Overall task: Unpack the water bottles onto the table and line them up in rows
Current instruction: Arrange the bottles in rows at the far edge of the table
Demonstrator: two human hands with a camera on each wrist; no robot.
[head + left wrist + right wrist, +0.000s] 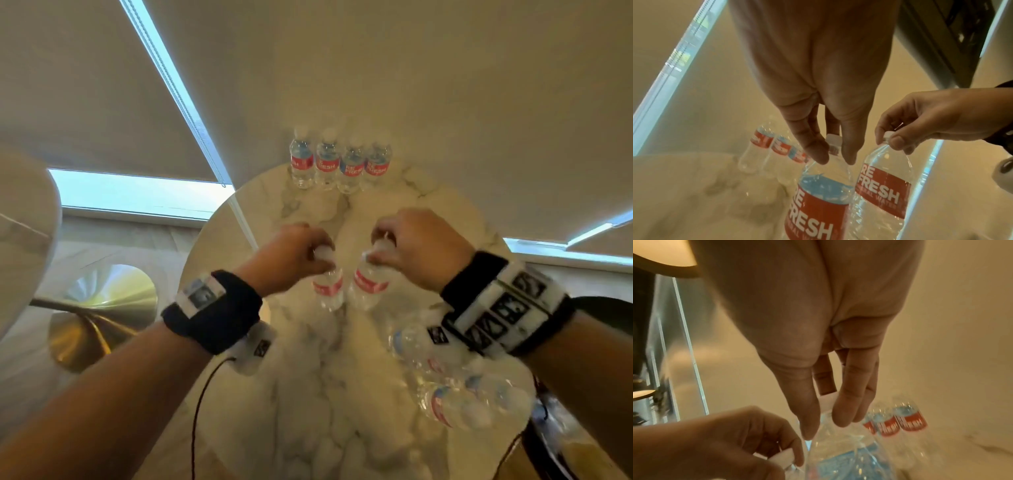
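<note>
Two clear water bottles with red and blue labels are held side by side over the middle of the round marble table (pixel 308 394). My left hand (pixel 301 253) grips the cap and neck of the left bottle (pixel 329 289) from above; in the left wrist view its fingertips (pixel 818 154) straddle the white cap of that bottle (pixel 822 199). My right hand (pixel 407 245) pinches the cap of the right bottle (pixel 368 284), also seen as the right hand (pixel 920 120) on the second bottle (pixel 884 194). Whether the bottles' bases touch the table, I cannot tell.
Several bottles (pixel 339 161) stand upright in a row at the table's far edge. More bottles in a plastic pack (pixel 455 390) lie at the near right under my right forearm. A second table (pixel 24 222) and a brass base (pixel 102 308) are at the left.
</note>
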